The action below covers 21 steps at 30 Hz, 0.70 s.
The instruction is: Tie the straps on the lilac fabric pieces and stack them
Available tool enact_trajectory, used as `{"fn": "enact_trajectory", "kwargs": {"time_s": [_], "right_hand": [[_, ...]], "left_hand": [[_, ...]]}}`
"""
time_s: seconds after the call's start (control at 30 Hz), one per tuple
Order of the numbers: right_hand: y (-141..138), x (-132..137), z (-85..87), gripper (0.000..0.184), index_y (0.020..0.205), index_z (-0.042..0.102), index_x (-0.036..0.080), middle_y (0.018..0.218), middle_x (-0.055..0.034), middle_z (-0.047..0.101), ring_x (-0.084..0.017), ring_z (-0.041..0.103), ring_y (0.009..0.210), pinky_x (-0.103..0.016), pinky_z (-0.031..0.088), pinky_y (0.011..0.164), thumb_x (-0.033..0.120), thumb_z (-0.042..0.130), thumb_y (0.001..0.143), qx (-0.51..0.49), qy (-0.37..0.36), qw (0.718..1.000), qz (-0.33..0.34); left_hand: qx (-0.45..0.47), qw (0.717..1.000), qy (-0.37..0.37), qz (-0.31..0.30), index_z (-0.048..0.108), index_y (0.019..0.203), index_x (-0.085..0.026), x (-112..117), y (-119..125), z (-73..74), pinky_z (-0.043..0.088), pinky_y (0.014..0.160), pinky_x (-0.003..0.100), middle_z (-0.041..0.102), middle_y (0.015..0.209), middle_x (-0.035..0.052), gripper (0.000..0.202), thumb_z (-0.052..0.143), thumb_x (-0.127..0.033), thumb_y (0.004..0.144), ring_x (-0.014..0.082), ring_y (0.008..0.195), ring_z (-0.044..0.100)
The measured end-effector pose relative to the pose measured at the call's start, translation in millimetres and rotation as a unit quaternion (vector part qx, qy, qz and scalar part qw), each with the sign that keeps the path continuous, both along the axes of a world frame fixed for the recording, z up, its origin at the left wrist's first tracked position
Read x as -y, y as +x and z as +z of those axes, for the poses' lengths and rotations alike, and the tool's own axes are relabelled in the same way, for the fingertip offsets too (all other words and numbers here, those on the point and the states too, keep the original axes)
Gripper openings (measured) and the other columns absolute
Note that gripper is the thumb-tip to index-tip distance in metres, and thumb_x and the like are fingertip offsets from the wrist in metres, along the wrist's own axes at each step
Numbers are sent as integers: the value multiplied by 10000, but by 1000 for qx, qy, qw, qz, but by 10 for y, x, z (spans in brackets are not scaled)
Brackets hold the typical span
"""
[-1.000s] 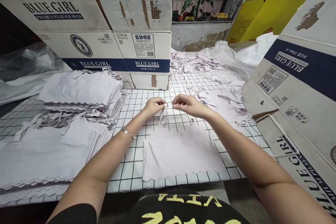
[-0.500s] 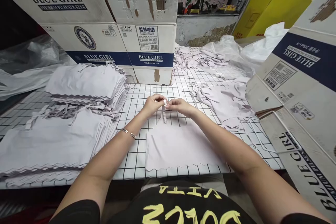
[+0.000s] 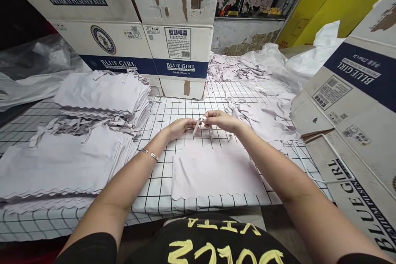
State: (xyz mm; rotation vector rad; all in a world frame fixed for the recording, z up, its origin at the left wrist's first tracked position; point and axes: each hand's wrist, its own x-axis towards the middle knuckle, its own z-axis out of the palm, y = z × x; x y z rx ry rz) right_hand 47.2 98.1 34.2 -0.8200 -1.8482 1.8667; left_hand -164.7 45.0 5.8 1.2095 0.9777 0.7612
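Note:
A pale lilac cloth pouch lies flat on the black-gridded white table in front of me, its scalloped edge toward me. At its far edge two thin white drawstring ends stick up. My left hand and my right hand meet there, fingers pinched on the strings, almost touching each other. A metal bangle sits on my left wrist.
Two stacks of finished pouches lie at the left. A loose heap of pouches spreads at the right. Blue Girl beer cartons stand at the back and at the right. Clear plastic sheeting lies far left.
My hands first closed together over the strings, then shifted slightly right and away from me; the string ends now tilt up between the fingers. The pouch stays in place.

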Motion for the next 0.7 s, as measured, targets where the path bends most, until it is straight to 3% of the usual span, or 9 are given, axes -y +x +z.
{"fn": "enact_trajectory", "kwargs": {"time_s": [0.1, 0.23, 0.3, 0.43, 0.57, 0.7], "right_hand": [[65, -75, 147, 249, 797, 609, 162, 734, 7, 592, -97, 479, 602, -248, 363, 553, 360, 742, 722, 65, 23, 997, 22], [110, -122, 299, 263, 823, 645, 152, 784, -1, 609, -114, 524, 740, -265, 395, 699, 364, 756, 714, 96, 74, 992, 32], [126, -144, 337, 268, 812, 652, 146, 770, -4, 610, -123, 528, 764, -284, 394, 743, 373, 756, 714, 105, 79, 991, 33], [150, -169, 350, 290, 760, 632, 140, 682, -2, 582, -121, 505, 676, -298, 396, 685, 387, 772, 697, 113, 59, 991, 28], [162, -146, 356, 290, 781, 627, 140, 699, -11, 594, -131, 539, 699, -303, 419, 698, 374, 781, 703, 88, 27, 995, 44], [181, -138, 387, 297, 774, 621, 148, 696, 7, 568, -110, 505, 670, -279, 397, 657, 387, 786, 708, 85, 42, 994, 54]], "left_hand": [[-34, 999, -17, 1, 718, 1039, -145, 32, 13, -2, 439, 787, 336, 719, 1043, 124, 405, 557, -449, 826, 253, 1033, 619], [-37, 998, -29, -30, 715, 1055, -147, 52, 37, 31, 444, 760, 309, 726, 1046, 118, 379, 568, -409, 825, 245, 1091, 598], [-31, 998, -31, -38, 713, 1065, -146, 56, 30, 42, 459, 811, 319, 725, 1052, 116, 361, 632, -358, 784, 245, 1096, 605], [-31, 997, 21, -67, 722, 1052, -164, 64, -5, 33, 442, 949, 353, 708, 1110, 91, 385, 748, -255, 679, 234, 1069, 625], [-32, 995, 6, -94, 743, 994, -175, 84, -35, 20, 425, 996, 377, 712, 1097, 81, 318, 694, -199, 681, 235, 1072, 624], [-2, 994, -21, -105, 750, 971, -173, 106, -50, 35, 421, 1003, 394, 715, 1071, 92, 307, 648, -179, 682, 243, 1040, 637]]}}
